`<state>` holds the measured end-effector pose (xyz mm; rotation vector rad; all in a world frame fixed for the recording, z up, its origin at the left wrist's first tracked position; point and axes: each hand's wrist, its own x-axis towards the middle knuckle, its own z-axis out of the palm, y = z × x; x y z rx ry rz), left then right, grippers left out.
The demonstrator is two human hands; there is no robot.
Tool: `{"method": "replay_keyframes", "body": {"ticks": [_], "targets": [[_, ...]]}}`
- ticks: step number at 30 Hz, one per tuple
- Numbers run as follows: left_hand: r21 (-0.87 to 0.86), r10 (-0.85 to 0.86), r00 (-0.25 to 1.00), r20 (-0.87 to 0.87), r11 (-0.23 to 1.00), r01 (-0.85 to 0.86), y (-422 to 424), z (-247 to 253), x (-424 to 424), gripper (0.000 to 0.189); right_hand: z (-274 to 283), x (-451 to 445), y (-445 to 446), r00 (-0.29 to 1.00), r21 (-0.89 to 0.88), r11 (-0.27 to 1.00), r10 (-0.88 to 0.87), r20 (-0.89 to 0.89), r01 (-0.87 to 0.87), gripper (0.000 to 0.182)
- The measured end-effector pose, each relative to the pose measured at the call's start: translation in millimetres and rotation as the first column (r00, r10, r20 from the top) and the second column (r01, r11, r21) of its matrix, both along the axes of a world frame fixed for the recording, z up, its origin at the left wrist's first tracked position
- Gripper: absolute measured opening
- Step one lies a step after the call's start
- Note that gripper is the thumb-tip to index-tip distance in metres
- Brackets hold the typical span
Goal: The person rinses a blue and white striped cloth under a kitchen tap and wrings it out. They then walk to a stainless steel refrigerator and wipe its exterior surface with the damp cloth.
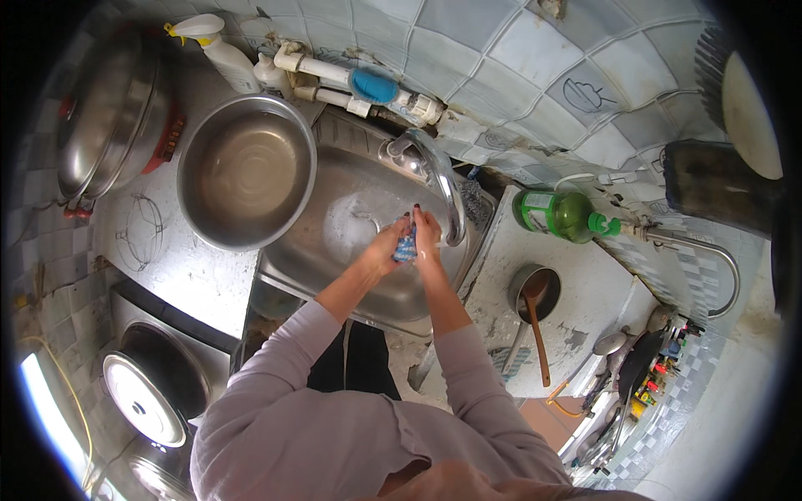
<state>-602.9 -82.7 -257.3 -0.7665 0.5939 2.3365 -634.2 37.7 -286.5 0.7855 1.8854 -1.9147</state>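
Note:
Over the stainless steel sink (351, 172), both hands press together around a small blue-and-white cloth or sponge (406, 248). My left hand (381, 252) grips it from the left, and my right hand (428, 235) closes on it from the right. Much of the cloth is hidden by the fingers. The chrome faucet (448, 188) arches just right of my hands, its spout end beside my right hand. White suds (343, 228) lie on the sink floor to the left of the hands.
A large metal basin (250, 172) overlaps the sink's left edge. Left of it stands a lidded metal pan (106, 125). On the right counter are a green bottle (551, 216) and a saucepan (526, 282) with a wooden spoon (537, 344). A spray bottle (225, 59) stands by the wall.

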Motion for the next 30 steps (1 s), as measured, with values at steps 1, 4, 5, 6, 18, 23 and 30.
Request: {"method": "replay_keyframes", "body": {"ticks": [1,4,5,6,18,23,30], "targets": [[0.024,0.055,0.998,-0.012,0.998,-0.054,0,-1,-1,0.025,8,7,2,0.993,-0.316,0.948,0.02,0.113,0.017,0.031],[0.042,0.052,0.998,-0.025,0.998,-0.051,-14,-16,3,0.027,53,15,14,0.938,-0.162,0.96,0.263,0.228,-0.23,0.035],[0.061,0.042,0.999,-0.021,0.997,-0.041,-16,-18,5,0.029,66,13,24,0.904,0.077,0.927,0.337,0.263,-0.368,0.037],[-0.034,-0.069,0.996,-0.05,0.997,0.068,-23,-18,6,0.036,72,4,38,0.9,0.223,0.872,0.415,0.134,-0.435,0.034],[-0.378,-0.152,0.98,-0.127,0.921,0.094,52,-48,15,0.015,48,46,-8,0.85,0.596,0.802,0.337,-0.405,-0.034,0.031],[0.082,0.043,0.993,-0.112,0.996,-0.034,54,-117,17,0.018,71,49,-45,0.86,0.671,0.736,0.279,-0.426,0.093,0.032],[0.004,-0.019,0.98,0.201,1.0,0.018,41,-18,20,0.028,1,4,17,0.847,0.701,0.701,0.289,-0.447,0.131,0.026]]}}
